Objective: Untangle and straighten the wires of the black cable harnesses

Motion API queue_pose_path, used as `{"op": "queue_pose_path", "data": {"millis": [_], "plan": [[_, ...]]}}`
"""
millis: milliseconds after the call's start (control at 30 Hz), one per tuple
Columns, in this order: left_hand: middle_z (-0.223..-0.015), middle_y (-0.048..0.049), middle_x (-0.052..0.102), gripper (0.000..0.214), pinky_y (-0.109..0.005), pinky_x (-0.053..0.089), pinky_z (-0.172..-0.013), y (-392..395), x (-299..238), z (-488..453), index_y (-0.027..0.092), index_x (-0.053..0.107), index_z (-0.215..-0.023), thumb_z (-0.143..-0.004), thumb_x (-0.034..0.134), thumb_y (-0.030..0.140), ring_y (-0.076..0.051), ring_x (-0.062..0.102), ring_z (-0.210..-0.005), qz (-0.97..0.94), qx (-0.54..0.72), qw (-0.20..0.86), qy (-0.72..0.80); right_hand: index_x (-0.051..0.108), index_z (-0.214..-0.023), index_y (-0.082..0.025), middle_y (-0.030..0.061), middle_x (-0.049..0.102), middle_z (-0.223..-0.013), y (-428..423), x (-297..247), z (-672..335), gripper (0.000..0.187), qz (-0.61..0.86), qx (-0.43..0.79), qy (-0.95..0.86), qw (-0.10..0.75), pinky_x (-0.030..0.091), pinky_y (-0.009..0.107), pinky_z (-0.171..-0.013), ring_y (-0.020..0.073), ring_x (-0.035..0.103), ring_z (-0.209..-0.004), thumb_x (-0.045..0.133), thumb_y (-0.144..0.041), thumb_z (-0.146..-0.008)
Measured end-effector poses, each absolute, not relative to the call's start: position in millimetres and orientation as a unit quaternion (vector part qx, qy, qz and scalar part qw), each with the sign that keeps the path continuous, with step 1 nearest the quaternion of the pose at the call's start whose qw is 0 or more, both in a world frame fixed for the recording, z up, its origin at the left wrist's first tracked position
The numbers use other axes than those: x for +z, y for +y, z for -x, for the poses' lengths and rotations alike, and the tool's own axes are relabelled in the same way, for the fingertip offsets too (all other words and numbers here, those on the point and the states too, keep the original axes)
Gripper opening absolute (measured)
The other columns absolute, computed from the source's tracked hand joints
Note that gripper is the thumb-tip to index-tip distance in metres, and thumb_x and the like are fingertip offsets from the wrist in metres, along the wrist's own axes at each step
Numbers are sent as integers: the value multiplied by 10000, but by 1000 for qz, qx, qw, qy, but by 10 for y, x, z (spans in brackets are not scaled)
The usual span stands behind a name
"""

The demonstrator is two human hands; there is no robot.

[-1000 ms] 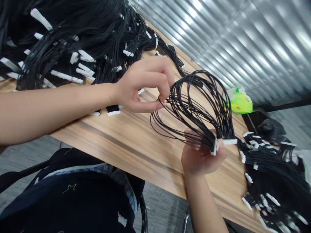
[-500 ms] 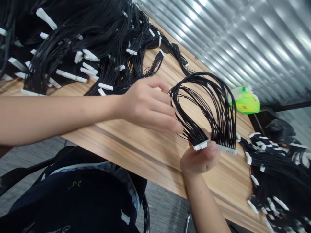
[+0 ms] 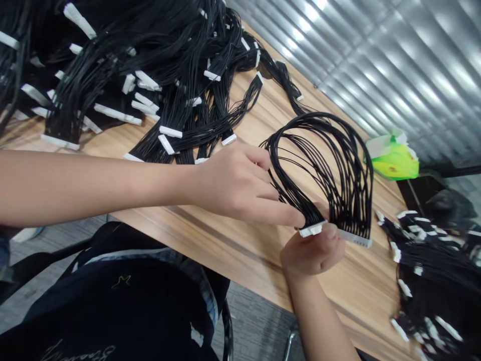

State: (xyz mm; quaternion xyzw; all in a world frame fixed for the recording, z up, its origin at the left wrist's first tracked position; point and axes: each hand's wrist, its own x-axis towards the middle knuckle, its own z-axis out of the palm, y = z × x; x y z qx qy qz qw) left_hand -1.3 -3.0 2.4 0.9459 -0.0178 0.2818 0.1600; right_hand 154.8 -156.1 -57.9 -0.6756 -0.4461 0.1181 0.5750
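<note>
A wire harness (image 3: 347, 165) of many thin black wires loops up in an arch, with a white connector at each end. My right hand (image 3: 313, 250) grips it from below, its fingers closed near both ends. One white connector (image 3: 312, 229) rests above its palm side; the other, longer connector (image 3: 355, 238) sticks out to the right. My left hand (image 3: 244, 185) comes in from the left with curled fingers against the wires on the near side of the loop. One of its fingers stretches to the wires just beside the first connector. The wires partly hide its fingertips.
A big pile of similar black harnesses (image 3: 124, 95) covers the left of the wooden table (image 3: 240, 250). Another pile (image 3: 439, 281) lies at the right. A green and white plastic bag (image 3: 394, 163) sits by the corrugated metal wall (image 3: 361, 65). A chair armrest (image 3: 41, 263) is at lower left.
My left hand has moved right and down along the wires, and its lowest finger now reaches the connector. My right hand keeps its grip. The whole view has shifted slightly.
</note>
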Motion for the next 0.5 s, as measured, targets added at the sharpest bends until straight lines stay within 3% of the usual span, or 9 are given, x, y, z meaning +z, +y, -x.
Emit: {"op": "queue_pose_path", "data": {"millis": [133, 267, 500], "plan": [[-586, 88, 669, 296, -257, 402, -539, -39, -41, 18, 402, 746, -994, -973, 481, 272, -77, 625, -558, -939, 324, 113, -24, 662, -957, -285, 124, 670, -874, -1589, -602, -1522, 353, 674, 59, -445, 587, 575, 533, -725, 357, 664, -1014, 533, -610, -910], [-640, 109, 686, 192, -244, 420, -595, -58, -101, 22, 310, 717, -977, -979, 531, 261, -57, 606, -561, -908, 413, 66, -37, 649, -955, -278, 110, 663, -891, -1604, -616, -1547, 340, 660, 76, -469, 582, 578, 529, -702, 353, 662, -1013, 500, -583, -931], [-701, 74, 674, 191, -294, 394, -716, -77, 47, 10, 256, 673, -904, -998, 516, 314, -82, 589, -648, -955, 278, 99, 1, 641, -811, -255, 89, 634, -853, -1586, -596, -1681, 305, 626, 63, -507, 589, 547, 490, -757, 336, 653, -995, 537, -513, -936]]}}
